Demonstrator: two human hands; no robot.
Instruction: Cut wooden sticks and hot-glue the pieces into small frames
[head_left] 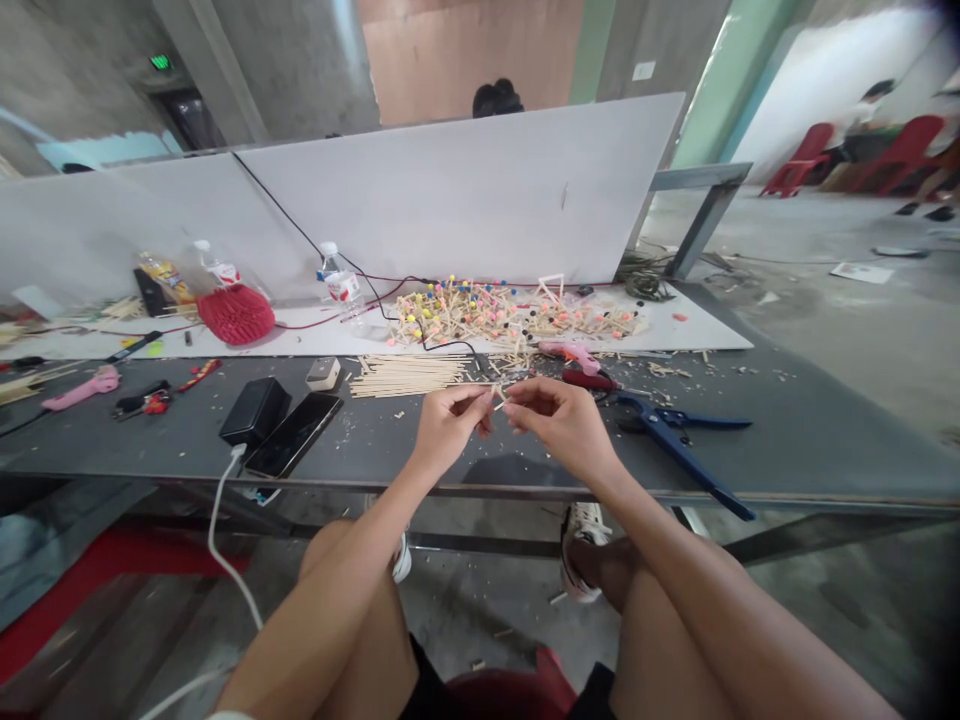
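- Concrete-walled workroom; a long white board (465,190) stands along the far edge of the grey table (825,440).
- Heap of thin sticks tipped with coloured beads (510,312) lies by the board. A bundle of plain sticks (409,375) lies just in front of it.
- Blue-handled cutter (679,430) rests on the table to the right of the hands, and a pink glue gun (570,352) sits behind them. Phone (294,433) and black power bank (255,410) are well to the left.
- Left hand (446,425) and right hand (559,420) meet above the near edge of the table, both pinched on one short stick (498,403), which spans the small gap between their fingertips.
- Judgement: the piece is slight, so a light fingertip pinch near each end should do. Squeezing hard or bending risks a snap.
- Pose: forearms reach forward over the knees and converge. The wrists are level, the thumbs and forefingers are closed on the stick, and the other fingers are curled in.
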